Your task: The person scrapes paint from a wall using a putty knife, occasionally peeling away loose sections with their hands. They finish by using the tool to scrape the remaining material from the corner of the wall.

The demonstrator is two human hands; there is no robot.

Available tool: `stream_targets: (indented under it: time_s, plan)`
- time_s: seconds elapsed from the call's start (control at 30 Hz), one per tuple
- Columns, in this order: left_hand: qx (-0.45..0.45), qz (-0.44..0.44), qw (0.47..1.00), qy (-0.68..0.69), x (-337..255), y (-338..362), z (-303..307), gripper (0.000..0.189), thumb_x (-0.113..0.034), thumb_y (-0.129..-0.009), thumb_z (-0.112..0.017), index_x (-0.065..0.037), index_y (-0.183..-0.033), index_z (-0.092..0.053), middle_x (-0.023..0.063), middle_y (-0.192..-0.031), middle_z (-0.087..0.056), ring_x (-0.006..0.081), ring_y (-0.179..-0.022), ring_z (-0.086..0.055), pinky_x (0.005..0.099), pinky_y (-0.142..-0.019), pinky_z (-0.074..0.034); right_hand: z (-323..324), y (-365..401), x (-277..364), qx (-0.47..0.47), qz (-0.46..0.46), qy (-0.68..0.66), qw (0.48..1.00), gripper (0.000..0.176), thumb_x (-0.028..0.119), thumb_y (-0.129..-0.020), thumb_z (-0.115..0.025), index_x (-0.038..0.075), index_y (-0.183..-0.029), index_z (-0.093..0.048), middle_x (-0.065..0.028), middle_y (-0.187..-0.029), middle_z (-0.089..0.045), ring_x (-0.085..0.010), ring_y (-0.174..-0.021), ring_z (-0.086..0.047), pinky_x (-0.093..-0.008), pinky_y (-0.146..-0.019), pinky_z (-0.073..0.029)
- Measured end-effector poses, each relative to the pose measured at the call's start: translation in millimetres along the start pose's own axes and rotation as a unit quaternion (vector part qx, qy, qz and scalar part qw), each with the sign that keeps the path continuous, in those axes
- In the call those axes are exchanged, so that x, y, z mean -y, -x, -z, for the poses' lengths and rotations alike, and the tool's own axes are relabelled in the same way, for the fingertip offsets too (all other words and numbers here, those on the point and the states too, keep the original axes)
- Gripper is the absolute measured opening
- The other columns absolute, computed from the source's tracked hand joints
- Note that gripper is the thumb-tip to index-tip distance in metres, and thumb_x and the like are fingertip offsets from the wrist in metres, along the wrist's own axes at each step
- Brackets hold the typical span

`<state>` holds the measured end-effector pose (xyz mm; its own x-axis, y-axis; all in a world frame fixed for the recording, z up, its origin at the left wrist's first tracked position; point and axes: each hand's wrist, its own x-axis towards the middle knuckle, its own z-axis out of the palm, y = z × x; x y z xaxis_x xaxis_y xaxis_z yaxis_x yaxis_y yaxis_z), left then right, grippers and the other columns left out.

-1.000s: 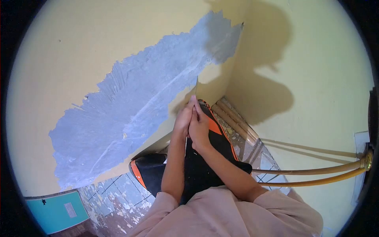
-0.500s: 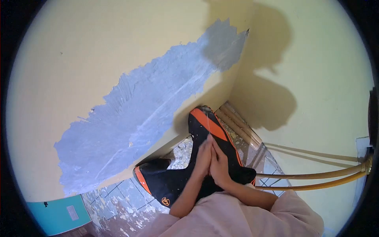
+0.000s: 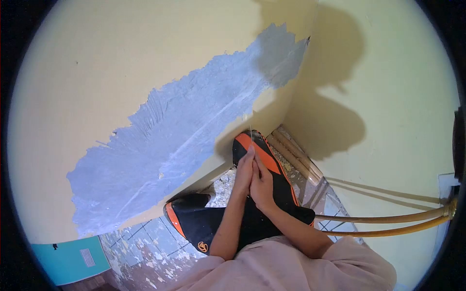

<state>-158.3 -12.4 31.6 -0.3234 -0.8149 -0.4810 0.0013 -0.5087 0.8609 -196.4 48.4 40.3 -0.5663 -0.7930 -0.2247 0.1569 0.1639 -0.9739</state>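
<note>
My left hand and my right hand are pressed together, palm to palm, in front of my knee. Between them they grip a thin-bladed scraper, seen edge-on as a narrow pale line; its handle is hidden inside my hands. The blade points at the cream wall, its tip just below the lower edge of a bare grey-blue patch with ragged paint borders. My black trouser leg with orange stripes lies under both hands.
Paint flakes litter the tiled floor. Wooden poles lie in the corner by the right-hand wall. Curved cane rails run along my right side. A turquoise panel with a white label stands at lower left.
Both hands have moved forward and slightly left, away from my body, with the scraper. Its tip is now nearer the lower edge of the bare patch.
</note>
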Motion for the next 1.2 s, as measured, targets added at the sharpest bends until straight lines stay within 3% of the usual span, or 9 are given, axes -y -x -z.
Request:
stream_targets:
  time_s: [0.1, 0.13, 0.3, 0.4, 0.5, 0.67, 0.87, 1.03, 1.2]
  plan:
    - [0.012, 0.052, 0.993, 0.103, 10, 25, -7, 0.044, -0.051, -0.092, -0.042, -0.009, -0.084, -0.055, -0.0018, -0.068, -0.048, 0.0082, -0.060, -0.046, 0.0240, -0.054, -0.038, 25, 21, -7, 0.048, 0.019, 0.011, 0.999, 0.041, 0.018, -0.096, -0.040, 0.006, -0.135, -0.038, -0.0185, -0.130, -0.047, -0.0256, -0.113, -0.052, -0.0313, -0.095, -0.038]
    - [0.020, 0.076, 0.984, 0.162, 8, 29, -10, 0.046, -0.051, -0.092, -0.040, -0.009, -0.081, -0.054, -0.0026, -0.068, -0.047, 0.0085, -0.061, -0.047, 0.0231, -0.055, -0.039, 38, 31, 4, 0.092, -0.037, -0.017, 0.995, 0.042, 0.017, -0.096, -0.040, 0.006, -0.136, -0.034, -0.0180, -0.131, -0.046, -0.0252, -0.113, -0.051, -0.0318, -0.095, -0.038]
    - [0.044, 0.113, 0.990, 0.072, 1, 17, -17, 0.052, -0.057, -0.091, -0.034, -0.009, -0.087, -0.054, -0.0027, -0.065, -0.046, 0.0076, -0.056, -0.046, 0.0224, -0.051, -0.037, 39, 29, 0, 0.089, -0.162, -0.071, 0.980, 0.046, 0.013, -0.095, -0.041, 0.007, -0.138, -0.029, -0.0163, -0.133, -0.043, -0.0246, -0.112, -0.051, -0.0335, -0.095, -0.039]
    - [0.002, 0.080, 0.996, 0.044, -7, -9, -13, 0.055, -0.059, -0.089, -0.037, -0.007, -0.089, -0.056, -0.0006, -0.063, -0.046, 0.0092, -0.053, -0.044, 0.0237, -0.048, -0.038, 9, 4, -16, 0.008, 0.069, 0.025, 0.997, 0.042, 0.017, -0.095, -0.039, 0.007, -0.136, -0.034, -0.0184, -0.137, -0.038, -0.0287, -0.120, -0.045, -0.0355, -0.096, -0.038]
    - [0.074, 0.071, 0.992, 0.073, -2, -50, 2, 0.056, -0.059, -0.089, -0.039, -0.005, -0.088, -0.055, 0.0004, -0.064, -0.047, 0.0095, -0.053, -0.044, 0.0232, -0.049, -0.038, -12, -18, -21, -0.017, 0.057, 0.013, 0.998, 0.041, 0.018, -0.095, -0.038, 0.007, -0.134, -0.037, -0.0196, -0.138, -0.036, -0.0315, -0.124, -0.041, -0.0362, -0.098, -0.036]
    - [0.064, 0.024, 0.998, -0.002, -11, -69, -10, 0.054, -0.055, -0.090, -0.041, -0.004, -0.087, -0.055, 0.0020, -0.065, -0.048, 0.0102, -0.054, -0.046, 0.0232, -0.050, -0.039, -20, -42, -24, -0.077, 0.105, 0.022, 0.991, 0.038, 0.014, -0.094, -0.037, 0.005, -0.130, -0.042, -0.0200, -0.137, -0.037, -0.0313, -0.128, -0.036, -0.0362, -0.100, -0.034]
    - [0.040, 0.012, 0.997, 0.064, -6, -62, -8, 0.054, -0.055, -0.090, -0.042, -0.003, -0.087, -0.056, 0.0019, -0.068, -0.049, 0.0096, -0.056, -0.046, 0.0232, -0.050, -0.039, -13, -34, -23, -0.043, 0.093, 0.009, 0.995, 0.037, 0.010, -0.094, -0.039, 0.002, -0.130, -0.043, -0.0186, -0.137, -0.039, -0.0291, -0.129, -0.035, -0.0344, -0.101, -0.033]
    - [0.029, -0.014, 0.998, -0.056, -21, -50, -9, 0.060, -0.061, -0.087, -0.040, -0.003, -0.089, -0.056, 0.0024, -0.073, -0.049, 0.0095, -0.063, -0.045, 0.0228, -0.057, -0.039, -19, -28, -10, -0.047, 0.025, -0.085, 0.995, 0.037, 0.009, -0.094, -0.038, 0.001, -0.130, -0.043, -0.0186, -0.135, -0.041, -0.0261, -0.127, -0.038, -0.0327, -0.100, -0.034]
    - [0.025, -0.016, 0.987, -0.156, -32, -63, -12, 0.068, -0.062, -0.088, -0.038, 0.002, -0.098, -0.057, 0.0077, -0.083, -0.053, 0.0139, -0.072, -0.048, 0.0270, -0.067, -0.041, -24, -43, -15, -0.068, 0.057, -0.102, 0.991, 0.037, 0.011, -0.095, -0.037, -0.002, -0.130, -0.041, -0.0183, -0.133, -0.043, -0.0231, -0.123, -0.042, -0.0303, -0.100, -0.033]
